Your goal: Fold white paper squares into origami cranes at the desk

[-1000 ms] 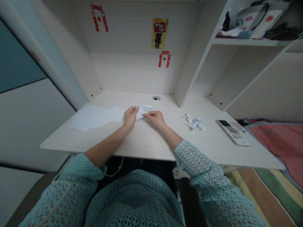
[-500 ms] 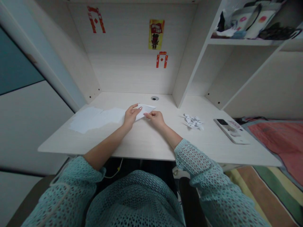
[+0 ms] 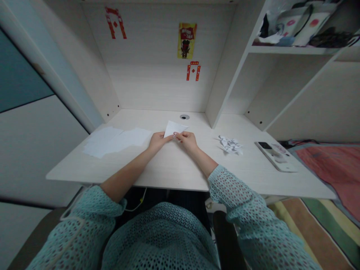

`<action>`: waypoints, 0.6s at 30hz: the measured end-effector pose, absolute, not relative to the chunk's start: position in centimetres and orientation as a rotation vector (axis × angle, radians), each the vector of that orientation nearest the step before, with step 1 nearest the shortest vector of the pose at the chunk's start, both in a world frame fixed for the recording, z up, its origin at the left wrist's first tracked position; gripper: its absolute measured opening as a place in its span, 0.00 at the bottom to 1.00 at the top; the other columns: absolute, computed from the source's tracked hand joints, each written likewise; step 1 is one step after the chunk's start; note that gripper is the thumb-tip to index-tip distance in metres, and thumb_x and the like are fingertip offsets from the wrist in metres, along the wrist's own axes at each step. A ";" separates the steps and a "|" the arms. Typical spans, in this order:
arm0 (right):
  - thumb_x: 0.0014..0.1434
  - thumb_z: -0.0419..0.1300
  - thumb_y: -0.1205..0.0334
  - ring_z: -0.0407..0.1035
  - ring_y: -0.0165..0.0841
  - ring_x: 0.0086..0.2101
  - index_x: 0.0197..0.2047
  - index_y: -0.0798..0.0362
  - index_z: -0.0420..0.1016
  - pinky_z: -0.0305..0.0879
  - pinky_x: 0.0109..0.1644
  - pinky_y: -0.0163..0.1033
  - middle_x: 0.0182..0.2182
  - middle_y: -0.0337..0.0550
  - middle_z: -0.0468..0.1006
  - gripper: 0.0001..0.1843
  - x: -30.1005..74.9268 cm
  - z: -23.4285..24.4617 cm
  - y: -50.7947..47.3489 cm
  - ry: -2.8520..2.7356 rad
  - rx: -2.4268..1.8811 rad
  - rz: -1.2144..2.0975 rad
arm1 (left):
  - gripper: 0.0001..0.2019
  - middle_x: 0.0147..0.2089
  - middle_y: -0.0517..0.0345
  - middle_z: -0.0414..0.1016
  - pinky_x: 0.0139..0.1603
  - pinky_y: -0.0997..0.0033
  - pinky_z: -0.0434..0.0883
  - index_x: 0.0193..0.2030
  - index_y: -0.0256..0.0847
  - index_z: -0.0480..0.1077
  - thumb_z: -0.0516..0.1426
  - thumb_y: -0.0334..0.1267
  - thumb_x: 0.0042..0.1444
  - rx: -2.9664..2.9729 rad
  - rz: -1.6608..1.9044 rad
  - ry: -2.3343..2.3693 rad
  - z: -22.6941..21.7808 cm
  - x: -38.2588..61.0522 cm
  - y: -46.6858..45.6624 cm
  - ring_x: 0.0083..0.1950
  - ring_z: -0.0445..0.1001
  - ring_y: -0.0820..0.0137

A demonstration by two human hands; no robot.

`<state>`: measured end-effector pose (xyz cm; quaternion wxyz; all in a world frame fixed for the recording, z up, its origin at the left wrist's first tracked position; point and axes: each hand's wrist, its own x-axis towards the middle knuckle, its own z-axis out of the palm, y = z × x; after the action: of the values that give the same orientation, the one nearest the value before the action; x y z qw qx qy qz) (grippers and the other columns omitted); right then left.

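Observation:
A small folded piece of white paper (image 3: pixel 174 127) is held just above the desk, between my two hands. My left hand (image 3: pixel 158 141) grips its lower left part, the thumb lying along the near edge. My right hand (image 3: pixel 187 140) pinches the near edge, its fingertips meeting the left thumb. The fingers behind the paper are partly hidden. To the left lie loose white paper sheets (image 3: pixel 115 141), overlapping and flat. Off to the right sits a small heap of folded paper pieces (image 3: pixel 230 144).
A phone (image 3: pixel 275 156) lies face down at the desk's right side. The white desk (image 3: pixel 168 170) meets a back panel with a cable hole (image 3: pixel 184 117). An upright divider (image 3: pixel 222 86) stands right of it. Bags fill the upper shelf (image 3: pixel 295 50).
My left thumb has slid down from the paper's top to its near edge, meeting my right fingertips. The paper has turned slightly, and its pointed top now shows more.

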<state>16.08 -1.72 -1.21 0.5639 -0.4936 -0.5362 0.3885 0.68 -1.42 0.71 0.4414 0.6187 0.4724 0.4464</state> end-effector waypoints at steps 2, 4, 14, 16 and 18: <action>0.41 0.63 0.42 0.58 0.26 0.20 0.18 0.56 0.71 0.53 0.25 0.33 0.17 0.39 0.70 0.23 16.2 -1.3 -1.6 -1.275 -1.148 0.908 | 0.19 0.25 0.56 0.74 0.27 0.74 0.58 0.26 0.35 0.76 0.64 0.53 0.36 1.563 1.055 1.204 0.5 0.5 -1.1 0.26 0.67 0.71; 0.41 0.64 0.43 0.57 0.25 0.20 0.18 0.56 0.71 0.52 0.25 0.33 0.16 0.39 0.70 0.23 16.3 -1.3 -1.6 -1.300 -1.145 0.904 | 0.19 0.23 0.56 0.73 0.26 0.74 0.56 0.25 0.35 0.75 0.63 0.53 0.37 1.577 1.013 1.219 0.2 0.3 -0.8 0.24 0.65 0.73; 0.36 0.66 0.41 0.56 0.25 0.19 0.17 0.56 0.70 0.51 0.24 0.34 0.15 0.38 0.69 0.24 16.8 -1.0 -1.6 -1.302 -1.148 1.027 | 0.18 0.27 0.50 0.76 0.25 0.74 0.56 0.28 0.35 0.77 0.64 0.50 0.38 1.557 0.956 1.128 0.0 0.1 -0.4 0.25 0.67 0.73; 0.35 0.66 0.42 0.56 0.25 0.19 0.16 0.56 0.70 0.50 0.24 0.34 0.15 0.37 0.68 0.23 16.8 -0.8 -1.7 -1.305 -1.143 1.029 | 0.18 0.27 0.50 0.76 0.24 0.74 0.56 0.28 0.35 0.77 0.63 0.50 0.38 1.567 0.949 1.130 0.0 0.2 -0.4 0.24 0.67 0.73; 0.36 0.66 0.42 0.56 0.25 0.19 0.16 0.55 0.69 0.50 0.24 0.34 0.15 0.37 0.68 0.23 16.7 -0.6 -1.9 -1.310 -1.131 1.036 | 0.18 0.28 0.49 0.77 0.24 0.74 0.56 0.29 0.34 0.77 0.63 0.50 0.39 1.573 0.931 1.120 0.1 0.3 -0.5 0.24 0.67 0.73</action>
<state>16.69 -1.94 -0.58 0.5333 -0.4743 -0.5495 0.4345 0.26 -0.48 0.08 0.4784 0.6444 0.4589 0.3812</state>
